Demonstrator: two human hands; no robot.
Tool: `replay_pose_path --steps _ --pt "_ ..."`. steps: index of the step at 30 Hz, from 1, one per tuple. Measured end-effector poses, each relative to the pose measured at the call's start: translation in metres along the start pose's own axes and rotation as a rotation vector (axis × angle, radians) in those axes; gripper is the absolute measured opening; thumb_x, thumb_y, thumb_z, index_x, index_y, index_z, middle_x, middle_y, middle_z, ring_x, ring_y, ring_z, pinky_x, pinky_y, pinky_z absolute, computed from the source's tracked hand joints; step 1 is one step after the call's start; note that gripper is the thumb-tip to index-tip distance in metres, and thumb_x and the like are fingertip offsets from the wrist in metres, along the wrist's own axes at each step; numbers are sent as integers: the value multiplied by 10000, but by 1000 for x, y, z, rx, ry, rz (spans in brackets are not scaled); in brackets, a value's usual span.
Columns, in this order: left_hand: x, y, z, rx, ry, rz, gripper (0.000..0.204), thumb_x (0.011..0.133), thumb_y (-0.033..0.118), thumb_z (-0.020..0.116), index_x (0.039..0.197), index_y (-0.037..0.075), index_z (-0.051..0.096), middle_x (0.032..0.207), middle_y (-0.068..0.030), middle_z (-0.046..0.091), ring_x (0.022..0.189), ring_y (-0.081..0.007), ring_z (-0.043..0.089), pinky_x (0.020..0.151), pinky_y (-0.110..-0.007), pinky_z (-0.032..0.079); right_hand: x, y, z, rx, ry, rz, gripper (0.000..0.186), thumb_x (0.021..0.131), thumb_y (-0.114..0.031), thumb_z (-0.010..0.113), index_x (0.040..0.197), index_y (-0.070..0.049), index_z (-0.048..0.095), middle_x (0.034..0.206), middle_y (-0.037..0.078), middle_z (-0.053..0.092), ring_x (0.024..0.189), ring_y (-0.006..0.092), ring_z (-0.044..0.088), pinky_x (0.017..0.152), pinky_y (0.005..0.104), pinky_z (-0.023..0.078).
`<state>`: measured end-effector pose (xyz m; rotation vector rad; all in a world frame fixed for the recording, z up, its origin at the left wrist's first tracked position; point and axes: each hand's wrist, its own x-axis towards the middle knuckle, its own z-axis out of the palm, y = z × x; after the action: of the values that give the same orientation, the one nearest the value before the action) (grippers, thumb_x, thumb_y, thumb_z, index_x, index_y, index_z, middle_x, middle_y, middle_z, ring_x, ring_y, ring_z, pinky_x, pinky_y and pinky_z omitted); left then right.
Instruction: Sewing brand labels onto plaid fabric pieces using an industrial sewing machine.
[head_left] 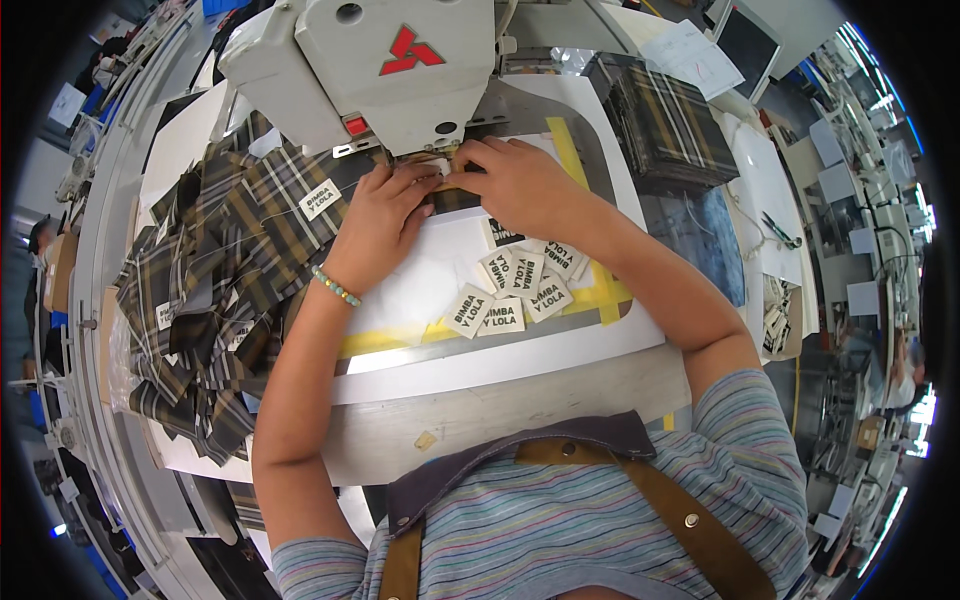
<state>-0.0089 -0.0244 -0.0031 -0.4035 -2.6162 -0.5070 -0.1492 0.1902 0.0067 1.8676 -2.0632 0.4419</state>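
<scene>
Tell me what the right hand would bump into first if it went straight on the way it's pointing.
Most likely the left hand, whose fingertips face the right hand beneath the machine; depth there is hard to judge.

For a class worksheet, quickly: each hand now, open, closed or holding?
Left hand: partly curled near a white piece; hold unclear.
Right hand: curled beside it; hold unclear.
</scene>
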Motion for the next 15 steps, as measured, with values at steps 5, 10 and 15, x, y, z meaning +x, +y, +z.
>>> replay_pose_path --steps 5,10,15 --pt "0 0 -5 52 -94 -2 414 957 41 683 1370 51 678 1459 -91 642 1311 -351 560 1143 -456 439 1 1 0 2 -42 53 361 838 -64 698 1182 -136 779 1189 37 657 1140 254 660 960 419 566" --pt "2 -1 -12 81 -182 -10 446 967 44 673 1412 68 660 1482 -83 633 1324 -344 559 1131 -455 437 -4 11 -14 127 -106 115 351 910 -72 663 1243 -111 769 1321 55 658 1221 289 648 1016 431 562" --pt "6 -3 -16 95 -231 -26 444 984 49 658 1427 81 660 1496 -73 630 1352 -327 559 1121 -437 437 -7 20 -32 126 11 137 251 946 -99 649 1142 -90 806 1330 68 703 1233 294 669 986 441 582"
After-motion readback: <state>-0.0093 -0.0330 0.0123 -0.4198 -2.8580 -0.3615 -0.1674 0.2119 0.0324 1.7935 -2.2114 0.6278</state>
